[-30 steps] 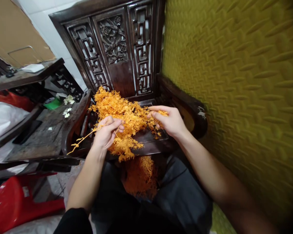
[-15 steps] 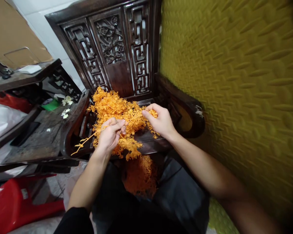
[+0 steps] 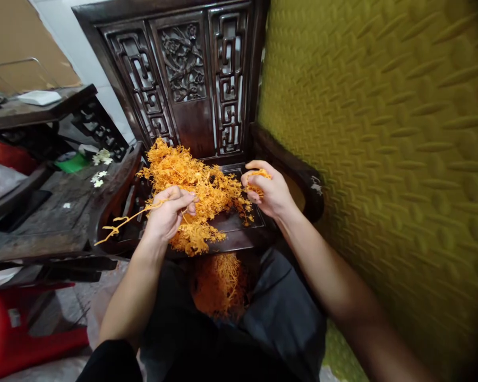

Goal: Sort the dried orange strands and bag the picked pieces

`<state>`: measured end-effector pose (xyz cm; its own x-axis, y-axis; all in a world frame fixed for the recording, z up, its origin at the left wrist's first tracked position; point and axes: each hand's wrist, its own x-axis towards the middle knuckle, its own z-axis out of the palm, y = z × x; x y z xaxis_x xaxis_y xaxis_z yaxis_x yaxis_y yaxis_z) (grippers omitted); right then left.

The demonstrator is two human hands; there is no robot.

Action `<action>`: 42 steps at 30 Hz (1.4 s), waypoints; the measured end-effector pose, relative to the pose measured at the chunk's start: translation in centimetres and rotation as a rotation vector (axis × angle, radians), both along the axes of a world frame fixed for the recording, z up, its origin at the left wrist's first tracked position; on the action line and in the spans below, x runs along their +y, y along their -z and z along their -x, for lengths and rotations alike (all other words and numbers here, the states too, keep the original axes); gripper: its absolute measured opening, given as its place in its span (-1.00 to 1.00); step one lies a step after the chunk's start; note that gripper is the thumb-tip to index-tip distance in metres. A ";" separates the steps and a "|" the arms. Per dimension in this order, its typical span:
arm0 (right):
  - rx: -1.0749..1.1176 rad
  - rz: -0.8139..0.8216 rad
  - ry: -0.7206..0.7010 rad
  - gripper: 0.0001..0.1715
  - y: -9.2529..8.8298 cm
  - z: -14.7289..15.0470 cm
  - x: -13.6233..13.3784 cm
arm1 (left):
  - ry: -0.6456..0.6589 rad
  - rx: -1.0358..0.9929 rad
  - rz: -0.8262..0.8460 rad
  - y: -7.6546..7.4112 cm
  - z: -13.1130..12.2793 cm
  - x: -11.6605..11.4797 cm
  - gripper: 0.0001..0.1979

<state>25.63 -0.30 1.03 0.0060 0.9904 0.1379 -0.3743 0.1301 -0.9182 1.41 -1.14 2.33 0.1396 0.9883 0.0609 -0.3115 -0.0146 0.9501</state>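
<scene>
Orange, frilly pile (image 3: 195, 178) is lying on glossy wooden seat (image 3: 239, 225); left hand (image 3: 168, 212) is finger-pinching thin, kinked stem (image 3: 129, 218); right hand (image 3: 274, 192) is clutching curly bits (image 3: 261, 173).

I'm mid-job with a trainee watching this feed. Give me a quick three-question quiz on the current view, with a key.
1. Multiple choice. What sticks out from the left hand toward the lower left of the picture?
a) a red ribbon
b) an orange stem
c) a metal hook

2. True or false. The fingers of the right hand are curled around an orange clump.

3. Fill in the blank. The pile of orange sprigs lies on the dark wooden chair seat, in front of the carved ____.

Key: 1. b; 2. true; 3. backrest.
</scene>
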 end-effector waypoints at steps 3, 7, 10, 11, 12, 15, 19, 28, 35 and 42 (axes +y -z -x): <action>-0.157 -0.024 -0.110 -0.54 -0.2 -0.3 -0.4 | 0.075 0.163 -0.041 0.6 0.1 0.1 -0.45; -0.555 -0.062 -0.214 -0.43 -0.7 0.3 -0.9 | 0.095 0.363 -0.045 1.1 -0.1 0.0 -0.49; -0.711 -0.202 -0.173 -0.60 -0.8 1.0 -0.6 | 0.128 0.416 -0.038 1.0 -0.6 -0.3 -0.48; -0.694 -0.246 -0.098 -0.63 -0.8 1.0 -0.2 | 0.137 0.422 -0.040 1.0 -0.7 -0.4 -0.49; -0.637 -0.269 0.015 -0.62 -0.7 0.8 0.4 | 0.143 0.423 -0.039 1.0 -0.8 -0.5 -0.49; -0.296 -0.233 0.460 -0.57 -0.6 -0.9 2.1 | 0.140 0.374 0.012 1.2 -1.0 -0.4 -0.47; -0.072 -0.146 0.569 -0.62 -0.4 -2.3 2.4 | -0.025 0.036 0.040 1.3 -0.9 1.1 -0.47; -0.299 -0.173 0.090 -0.80 -0.6 1.3 -1.9 | -0.091 -0.431 0.178 -2.6 -0.6 2.2 -0.82; -0.606 -0.359 -0.096 -0.80 -0.8 0.8 -2.9 | -0.155 -0.373 0.013 -4.1 -0.2 0.5 -0.76; -0.735 -0.604 -0.093 -0.70 -1.1 1.6 -4.8 | -0.194 -0.469 -0.056 -4.8 -1.0 0.2 -0.78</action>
<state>24.02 -5.07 2.09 -0.3609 0.7430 0.5636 0.2369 0.6576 -0.7152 2.41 -0.90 7.10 -0.1009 0.9868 0.1263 -0.6910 -0.1609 0.7047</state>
